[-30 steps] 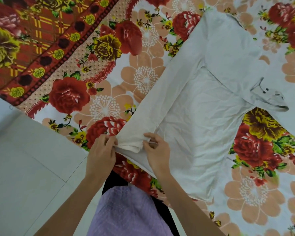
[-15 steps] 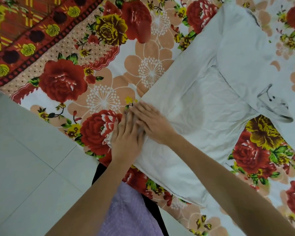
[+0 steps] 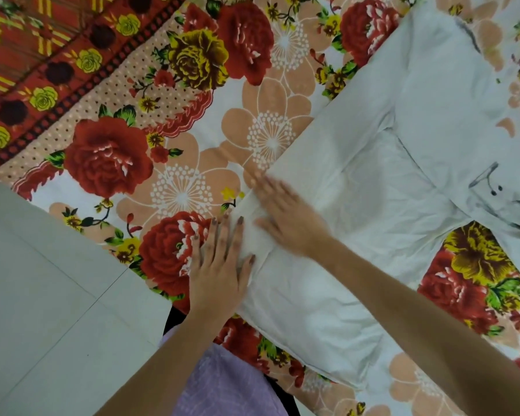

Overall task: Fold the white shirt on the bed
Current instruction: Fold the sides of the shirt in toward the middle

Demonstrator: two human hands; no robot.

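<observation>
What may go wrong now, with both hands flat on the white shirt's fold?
The right hand looks blurred, so a fast sweep may drag the white shirt and skew the fold under the left hand. Its near corner lies close to the bed edge; a pull might slide it toward the floor.

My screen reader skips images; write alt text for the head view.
A person's two open hands press flat on the folded near edge of a white shirt spread over a floral bedsheet, left hand beside the blurred right hand. Pale floor tiles show at lower left.
</observation>
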